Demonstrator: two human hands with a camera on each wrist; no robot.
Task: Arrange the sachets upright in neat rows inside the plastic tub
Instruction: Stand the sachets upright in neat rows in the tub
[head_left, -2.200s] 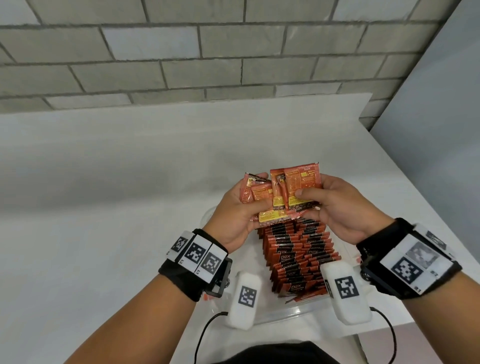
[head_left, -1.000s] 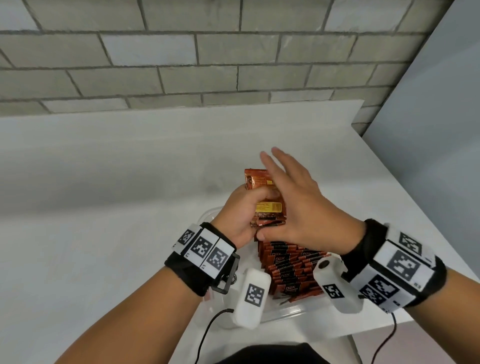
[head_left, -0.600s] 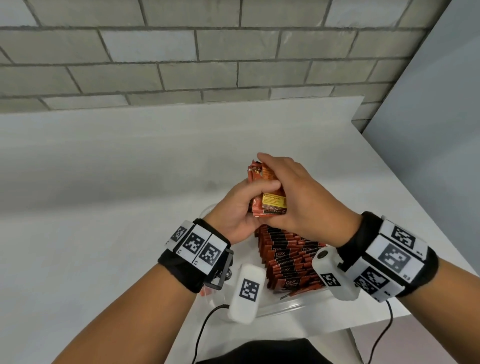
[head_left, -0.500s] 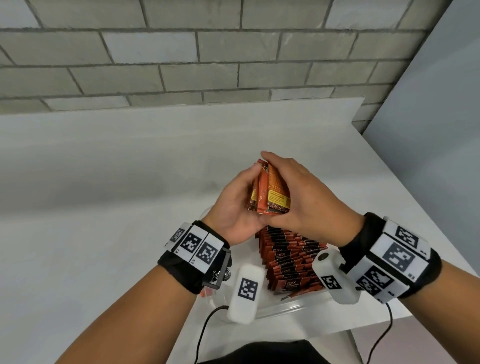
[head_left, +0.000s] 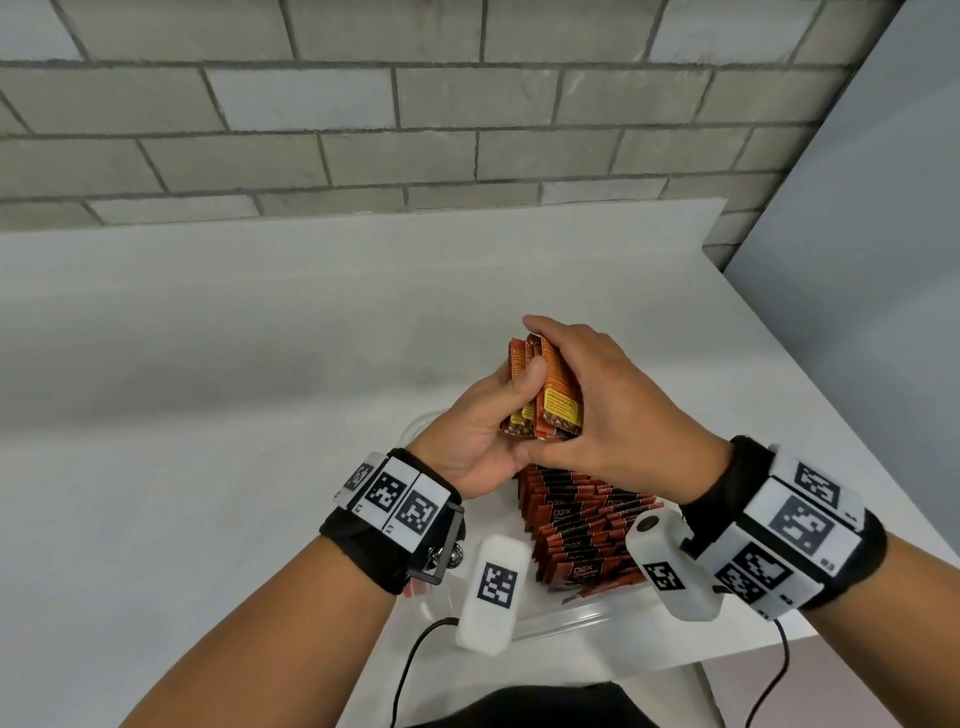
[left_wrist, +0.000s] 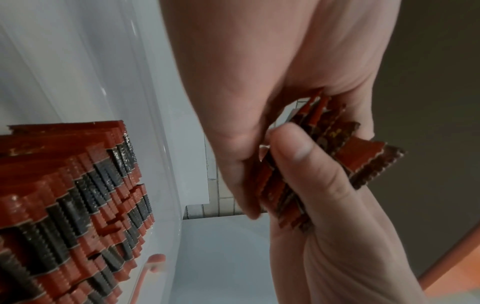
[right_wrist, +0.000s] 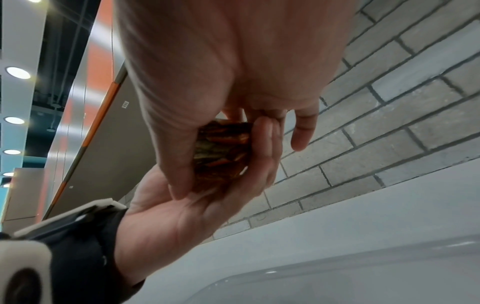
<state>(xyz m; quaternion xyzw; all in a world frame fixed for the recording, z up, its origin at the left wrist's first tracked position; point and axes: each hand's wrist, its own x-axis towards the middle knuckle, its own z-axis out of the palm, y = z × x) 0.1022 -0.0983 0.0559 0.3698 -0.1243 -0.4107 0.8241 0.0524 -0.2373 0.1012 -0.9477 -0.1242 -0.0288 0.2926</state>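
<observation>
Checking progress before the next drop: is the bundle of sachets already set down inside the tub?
No: both the left hand and right hand hold the bundle of sachets above the tub.

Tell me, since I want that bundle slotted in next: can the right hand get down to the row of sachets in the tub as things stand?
Probably yes. The right hand hovers just above the row of sachets in the tub, nothing between. But it and the left hand both grip the bundle.

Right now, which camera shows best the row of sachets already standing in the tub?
The left wrist view: the standing sachets fill its left side, edges sharp. The head view shows them partly behind the hands. The right wrist view shows none.
</observation>
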